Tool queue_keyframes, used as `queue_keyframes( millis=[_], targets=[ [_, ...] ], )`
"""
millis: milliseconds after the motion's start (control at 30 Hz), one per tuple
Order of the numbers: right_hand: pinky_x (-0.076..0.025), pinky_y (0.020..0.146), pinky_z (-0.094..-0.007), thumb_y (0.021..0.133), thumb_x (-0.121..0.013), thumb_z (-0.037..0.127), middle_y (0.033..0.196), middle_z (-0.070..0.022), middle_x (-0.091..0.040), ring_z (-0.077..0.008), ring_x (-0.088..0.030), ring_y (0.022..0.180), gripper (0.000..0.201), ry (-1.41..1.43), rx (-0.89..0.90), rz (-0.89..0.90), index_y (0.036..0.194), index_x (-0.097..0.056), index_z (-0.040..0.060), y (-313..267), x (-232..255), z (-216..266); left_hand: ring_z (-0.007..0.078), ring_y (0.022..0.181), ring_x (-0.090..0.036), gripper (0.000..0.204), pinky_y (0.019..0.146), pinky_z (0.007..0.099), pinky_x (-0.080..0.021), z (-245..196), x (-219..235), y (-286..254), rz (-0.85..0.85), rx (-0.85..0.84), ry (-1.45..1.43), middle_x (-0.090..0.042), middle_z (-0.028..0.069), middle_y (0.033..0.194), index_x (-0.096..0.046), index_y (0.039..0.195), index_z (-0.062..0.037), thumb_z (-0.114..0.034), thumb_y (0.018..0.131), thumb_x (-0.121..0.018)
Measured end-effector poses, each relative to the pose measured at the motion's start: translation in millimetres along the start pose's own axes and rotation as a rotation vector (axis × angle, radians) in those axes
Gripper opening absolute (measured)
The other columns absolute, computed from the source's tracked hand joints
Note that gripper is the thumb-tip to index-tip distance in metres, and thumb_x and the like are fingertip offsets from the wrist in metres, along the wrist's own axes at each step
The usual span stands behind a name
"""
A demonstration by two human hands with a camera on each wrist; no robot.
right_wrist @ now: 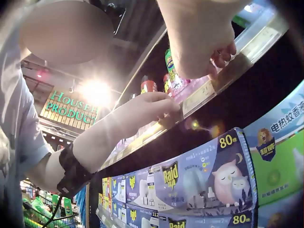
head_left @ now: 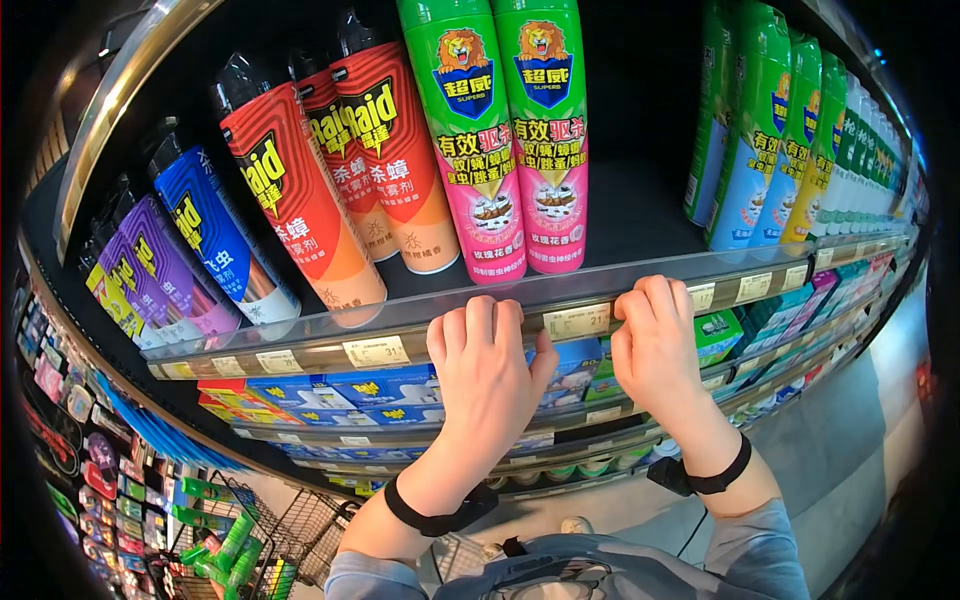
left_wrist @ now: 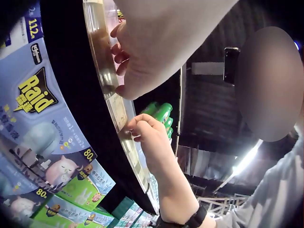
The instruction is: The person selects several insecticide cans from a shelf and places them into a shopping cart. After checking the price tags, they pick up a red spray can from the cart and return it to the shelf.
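At the centre of the head view, the clear plastic price rail on the front edge of the dark shelf runs across the frame from lower left to upper right. Both hands rest on it. The left hand lies just below centre, its fingers bent over the rail's top edge and touching it. The right hand sits right of centre, fingers curled over the same edge, beside the white paper price label that sits in the rail between the two hands. In the left wrist view the right hand's fingertips pinch the rail's edge; whether the left hand truly grips or merely presses cannot be told.

Directly above the hands, two green-and-pink aerosol cans stand upright on the shelf, touching each other. To their left stand red aerosol cans (black caps, leaning in the lens), then a blue can and purple cans toward the left edge. At upper right is a row of green spray cans. Below the rail, blue cardboard boxes fill the next shelf. At lower left is a wire shopping basket holding green items.
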State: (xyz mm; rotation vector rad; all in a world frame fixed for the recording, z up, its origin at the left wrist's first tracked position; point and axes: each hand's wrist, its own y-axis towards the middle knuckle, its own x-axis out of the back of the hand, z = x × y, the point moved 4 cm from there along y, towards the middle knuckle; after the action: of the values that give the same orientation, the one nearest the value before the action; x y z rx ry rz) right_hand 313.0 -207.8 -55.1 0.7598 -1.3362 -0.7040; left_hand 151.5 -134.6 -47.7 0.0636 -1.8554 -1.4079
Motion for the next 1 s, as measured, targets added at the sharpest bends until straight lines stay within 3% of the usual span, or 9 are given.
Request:
queue_keyframes(
  millis=[333,500,700,1000],
  targets=[
    [-0.041,0.085,-0.045,0.075,-0.063,0.004,0.104,-0.0136,-0.051,-0.0338,-0.049,0.096,0.034,0.003,-0.013,-0.015,0.109,-0.06,0.0023,-4.6,3.6,1.5,0.0305,0.089,-0.051,0.032,0.088,0.0433,-0.039,-0.4,-1.0,1.3,-0.009,0.018,-0.023,-0.052,0.0091,0.09,-0.056,0.091,-0.0069,-0.019,0.073,-0.079],
    [-0.042,0.09,-0.0473,0.073,-0.063,0.0,0.109,-0.0159,-0.054,-0.0362,-0.051,0.103,0.039,0.043,0.034,-0.069,0.112,-0.061,-0.0002,-8.4,4.9,2.6,0.0315,0.09,-0.052,0.032,0.092,0.046,-0.039,-2.2,3.3,-0.4,-0.029,-0.029,-0.029,-0.054,0.0098,0.089,-0.055,0.094,-0.0061,-0.017,0.074,-0.078],
    [-0.043,0.091,-0.0474,0.072,-0.062,-0.002,0.109,-0.0166,-0.055,-0.0371,-0.052,0.104,0.038,0.147,0.009,-0.042,0.109,-0.063,-0.0021,-13.6,3.0,0.6,0.0351,0.091,-0.053,0.036,0.093,0.0485,-0.042,1.9,0.9,-8.2,-0.038,-0.042,-0.116,-0.056,0.013,0.094,-0.053,0.1,-0.0019,-0.01,0.074,-0.077],
    [-0.041,0.089,-0.045,0.072,-0.057,-0.004,0.103,-0.0153,-0.053,-0.0357,-0.05,0.1,0.032,0.196,-0.063,-0.051,0.103,-0.063,-0.0001,-3.8,1.0,7.0,0.0373,0.097,-0.054,0.04,0.086,0.0456,-0.044,6.6,1.9,-16.3,-0.044,0.009,-0.173,-0.055,0.0155,0.098,-0.049,0.104,0.0009,0.002,0.068,-0.068]
  ],
)
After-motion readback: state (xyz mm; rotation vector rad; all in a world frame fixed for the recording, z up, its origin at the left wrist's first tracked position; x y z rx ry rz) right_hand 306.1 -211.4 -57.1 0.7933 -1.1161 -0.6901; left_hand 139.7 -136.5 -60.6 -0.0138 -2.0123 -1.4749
